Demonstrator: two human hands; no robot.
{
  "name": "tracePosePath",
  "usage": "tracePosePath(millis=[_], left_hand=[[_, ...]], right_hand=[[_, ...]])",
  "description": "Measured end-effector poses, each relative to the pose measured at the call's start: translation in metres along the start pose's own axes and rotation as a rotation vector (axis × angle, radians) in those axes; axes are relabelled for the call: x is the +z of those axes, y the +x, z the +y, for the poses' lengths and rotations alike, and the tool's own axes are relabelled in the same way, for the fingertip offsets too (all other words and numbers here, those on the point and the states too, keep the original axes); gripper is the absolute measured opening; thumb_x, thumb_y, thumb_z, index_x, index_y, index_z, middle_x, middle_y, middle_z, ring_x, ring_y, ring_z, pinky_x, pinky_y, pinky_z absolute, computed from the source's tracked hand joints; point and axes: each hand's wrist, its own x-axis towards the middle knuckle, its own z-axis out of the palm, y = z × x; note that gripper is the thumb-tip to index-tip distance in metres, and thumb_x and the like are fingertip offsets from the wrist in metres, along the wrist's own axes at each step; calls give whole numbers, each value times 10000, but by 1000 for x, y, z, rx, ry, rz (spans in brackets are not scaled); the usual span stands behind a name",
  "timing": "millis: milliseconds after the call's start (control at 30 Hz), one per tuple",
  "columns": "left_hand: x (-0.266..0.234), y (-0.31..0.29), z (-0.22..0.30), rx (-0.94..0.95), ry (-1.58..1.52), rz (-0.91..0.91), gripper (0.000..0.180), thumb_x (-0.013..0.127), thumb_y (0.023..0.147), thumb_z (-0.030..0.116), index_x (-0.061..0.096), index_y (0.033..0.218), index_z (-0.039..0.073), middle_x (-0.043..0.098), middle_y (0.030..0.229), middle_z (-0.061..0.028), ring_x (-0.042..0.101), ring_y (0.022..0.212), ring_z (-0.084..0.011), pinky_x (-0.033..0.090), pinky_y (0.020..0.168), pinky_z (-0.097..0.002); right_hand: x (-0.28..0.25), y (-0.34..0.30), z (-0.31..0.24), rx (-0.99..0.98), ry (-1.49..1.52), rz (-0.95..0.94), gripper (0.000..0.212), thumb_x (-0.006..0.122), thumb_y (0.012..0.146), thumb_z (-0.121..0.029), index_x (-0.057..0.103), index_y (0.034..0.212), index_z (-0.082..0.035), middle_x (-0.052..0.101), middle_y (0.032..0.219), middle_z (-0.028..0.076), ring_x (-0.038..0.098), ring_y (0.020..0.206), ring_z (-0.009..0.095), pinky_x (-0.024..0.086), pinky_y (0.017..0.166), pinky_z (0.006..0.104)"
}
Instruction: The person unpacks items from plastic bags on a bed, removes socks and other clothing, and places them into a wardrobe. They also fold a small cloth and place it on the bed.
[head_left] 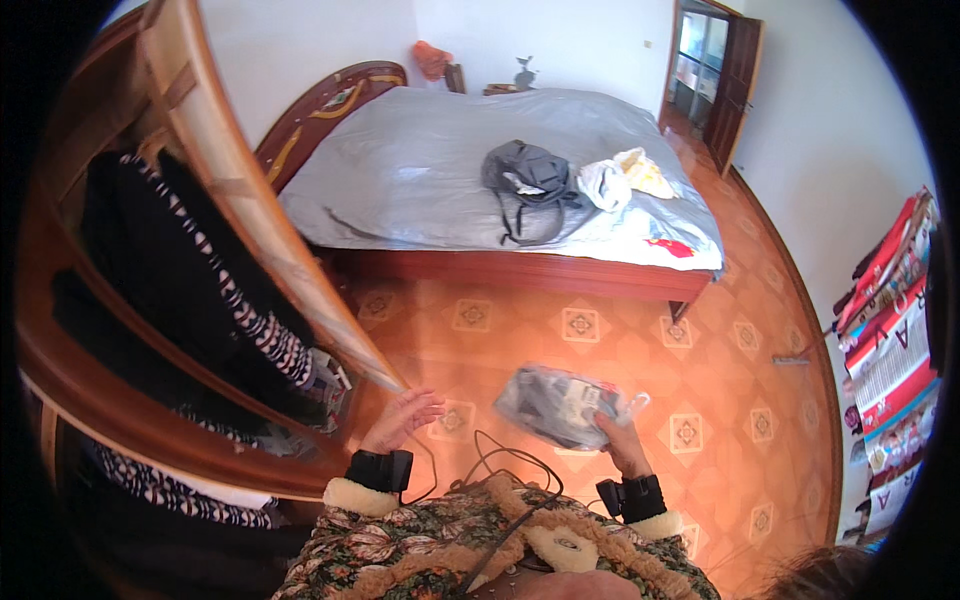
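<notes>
My right hand (624, 446) grips the right end of a clear plastic package (540, 402) with dark, folded-looking contents and a pale patch. It is held in front of me, above the tiled floor. My left hand (404, 416) has its fingers stretched out at the lower end of the open wardrobe door (262, 215); whether it touches the door I cannot tell. Nothing shows in that hand. To its left, dark clothing (185, 255) with a black-and-white patterned strip is in the wardrobe (60, 345).
A bed (420, 150) with a grey cover stands ahead, bearing a dark grey backpack (525, 172) and white-and-yellow cloth (640, 173). A brown room door (733, 95) stands ajar at the far right. Colourful printed items (895, 350) line the right wall. Dark cables (510, 447) hang before my body.
</notes>
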Motion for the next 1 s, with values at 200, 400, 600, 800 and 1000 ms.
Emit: tracePosePath(millis=[200, 400, 600, 800, 1000], left_hand=[[17, 150, 23, -24, -13, -58, 254, 569, 943, 110, 551, 1183, 28, 661, 1071, -129, 663, 967, -217, 539, 830, -301], [15, 326, 57, -9, -65, -67, 217, 558, 946, 121, 568, 1150, 49, 668, 1034, -108, 661, 925, -201, 533, 809, -297], [15, 492, 124, 46, -113, -32, 195, 552, 949, 132, 577, 1131, 68, 671, 1004, -100, 664, 889, -195, 532, 773, -288], [89, 660, 142, -9, -52, -84, 194, 537, 956, 143, 567, 1128, 58, 671, 1001, -98, 661, 866, -175, 522, 765, -283], [180, 818, 144, -32, -49, -48, 217, 539, 948, 130, 566, 1146, 44, 674, 999, -110, 665, 859, -185, 533, 776, -289]], right_hand=[[-84, 60, 1, 92, 146, 345, 509, 690, 865, -255, 477, 1295, -87, 640, 981, -20, 566, 655, 44, 354, 425, 175], [-107, 188, -40, -18, 159, 466, 466, 681, 885, -280, 481, 1276, -125, 631, 994, -37, 560, 673, 49, 369, 435, 184], [-134, 348, -99, -64, 273, 527, 460, 676, 891, -265, 487, 1288, -126, 633, 1081, -39, 595, 788, 71, 417, 512, 194], [-215, 459, -149, -177, 507, 622, 436, 633, 919, -183, 478, 1324, -140, 591, 1254, 15, 561, 1145, 168, 479, 937, 330], [-346, 587, -192, -232, 524, 662, 434, 675, 892, -184, 493, 1286, -181, 632, 1134, -38, 620, 888, 93, 483, 608, 205]])
